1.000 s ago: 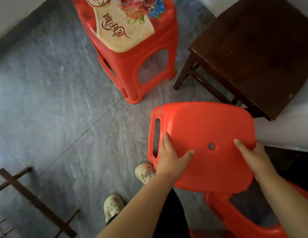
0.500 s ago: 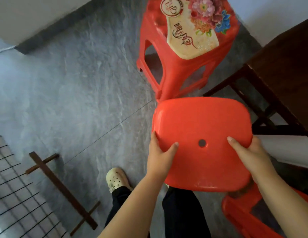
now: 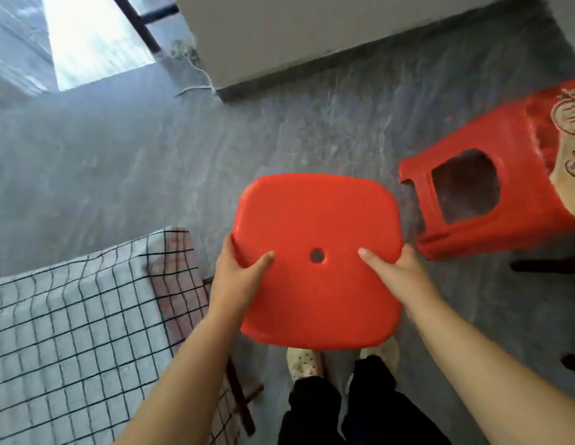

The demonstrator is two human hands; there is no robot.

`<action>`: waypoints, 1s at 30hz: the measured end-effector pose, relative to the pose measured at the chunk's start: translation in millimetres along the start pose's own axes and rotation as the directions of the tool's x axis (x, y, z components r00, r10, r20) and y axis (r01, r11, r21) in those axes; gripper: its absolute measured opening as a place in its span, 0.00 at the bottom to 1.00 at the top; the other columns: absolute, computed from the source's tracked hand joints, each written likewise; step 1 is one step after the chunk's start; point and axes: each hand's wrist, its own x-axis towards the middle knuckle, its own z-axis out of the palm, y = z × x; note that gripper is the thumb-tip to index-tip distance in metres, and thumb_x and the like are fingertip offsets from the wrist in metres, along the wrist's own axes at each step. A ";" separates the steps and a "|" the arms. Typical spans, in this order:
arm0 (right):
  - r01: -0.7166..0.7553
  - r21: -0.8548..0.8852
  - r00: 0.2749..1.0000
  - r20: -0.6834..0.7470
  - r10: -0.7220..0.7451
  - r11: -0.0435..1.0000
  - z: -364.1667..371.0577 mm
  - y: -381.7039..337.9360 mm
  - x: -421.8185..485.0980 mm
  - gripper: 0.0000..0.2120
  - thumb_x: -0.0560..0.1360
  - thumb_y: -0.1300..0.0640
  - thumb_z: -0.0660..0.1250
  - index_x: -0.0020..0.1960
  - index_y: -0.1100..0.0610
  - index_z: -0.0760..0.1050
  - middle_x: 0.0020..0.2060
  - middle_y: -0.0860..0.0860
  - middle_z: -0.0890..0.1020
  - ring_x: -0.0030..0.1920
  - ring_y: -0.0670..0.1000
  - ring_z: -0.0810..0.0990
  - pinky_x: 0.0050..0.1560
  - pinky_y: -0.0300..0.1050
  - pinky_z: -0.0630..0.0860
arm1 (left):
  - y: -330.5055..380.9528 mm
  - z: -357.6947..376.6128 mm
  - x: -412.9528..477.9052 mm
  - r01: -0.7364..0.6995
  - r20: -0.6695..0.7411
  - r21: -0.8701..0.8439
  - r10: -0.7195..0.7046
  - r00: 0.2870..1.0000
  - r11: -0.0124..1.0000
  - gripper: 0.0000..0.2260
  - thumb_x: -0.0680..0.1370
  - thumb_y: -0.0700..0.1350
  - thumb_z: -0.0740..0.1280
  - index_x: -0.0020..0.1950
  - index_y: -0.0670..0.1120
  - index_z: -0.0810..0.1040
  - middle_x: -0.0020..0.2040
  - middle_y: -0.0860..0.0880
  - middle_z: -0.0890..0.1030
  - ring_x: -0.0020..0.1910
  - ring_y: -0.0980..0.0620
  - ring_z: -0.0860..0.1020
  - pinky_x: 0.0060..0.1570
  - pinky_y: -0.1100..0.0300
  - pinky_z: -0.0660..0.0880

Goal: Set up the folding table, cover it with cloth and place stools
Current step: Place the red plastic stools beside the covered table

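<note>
My left hand (image 3: 238, 281) and right hand (image 3: 396, 277) grip the stool (image 3: 315, 220) by its seat edges, thumbs on top. The cloth (image 3: 71, 316) lies left of it; a second stool (image 3: 491, 194) stands to its right.

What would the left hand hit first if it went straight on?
The left hand grips the red stool, thumb aimed towards the centre hole, so its seat comes first. Beyond that, probably only grey floor; depth is unclear.

Bare forearms (image 3: 183, 374), black trousers (image 3: 315, 412), cream perforated clogs (image 3: 303, 362)
</note>
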 end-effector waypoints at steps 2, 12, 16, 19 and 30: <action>0.051 0.000 0.998 0.048 -0.051 0.999 29.3 -37.6 10.4 0.28 0.66 0.47 0.75 0.60 0.60 0.72 0.53 0.52 0.81 0.53 0.52 0.80 0.57 0.48 0.76 | 7.4 -32.1 21.7 -0.001 -0.062 -0.045 -0.002 0.998 0.999 0.33 0.61 0.60 0.71 0.63 0.51 0.71 0.59 0.52 0.78 0.56 0.54 0.77 0.60 0.51 0.73; 0.297 -0.126 0.921 0.300 -0.249 0.946 125.8 -212.7 66.1 0.33 0.62 0.41 0.74 0.61 0.55 0.71 0.56 0.52 0.81 0.56 0.54 0.80 0.60 0.55 0.75 | 45.4 -141.5 134.9 -0.020 -0.219 -0.270 -0.041 0.975 0.963 0.27 0.67 0.52 0.75 0.64 0.51 0.72 0.58 0.51 0.80 0.55 0.53 0.79 0.59 0.53 0.74; 0.378 -0.123 0.881 0.354 -0.315 0.918 173.4 -265.9 88.4 0.23 0.71 0.51 0.73 0.62 0.56 0.71 0.57 0.52 0.80 0.56 0.53 0.80 0.61 0.53 0.75 | 41.9 -192.8 189.9 -0.036 -0.238 -0.339 -0.048 0.970 0.940 0.30 0.64 0.54 0.75 0.63 0.49 0.73 0.59 0.48 0.80 0.57 0.48 0.79 0.61 0.48 0.74; 0.406 -0.091 0.855 0.389 -0.343 0.909 225.8 -295.0 92.6 0.26 0.69 0.49 0.74 0.63 0.55 0.71 0.56 0.50 0.80 0.56 0.52 0.80 0.61 0.53 0.75 | 33.7 -234.6 225.8 -0.044 -0.254 -0.347 -0.048 0.966 0.937 0.23 0.69 0.47 0.73 0.63 0.46 0.73 0.58 0.47 0.80 0.56 0.47 0.79 0.58 0.52 0.74; 0.313 0.003 0.756 0.604 -0.251 0.950 439.0 -286.8 44.9 0.52 0.56 0.34 0.70 0.75 0.51 0.56 0.67 0.50 0.74 0.65 0.51 0.75 0.66 0.54 0.71 | -61.9 -424.0 285.6 -0.049 -0.353 -0.228 -0.035 0.935 0.972 0.11 0.76 0.41 0.67 0.57 0.51 0.74 0.50 0.52 0.80 0.46 0.56 0.78 0.51 0.60 0.72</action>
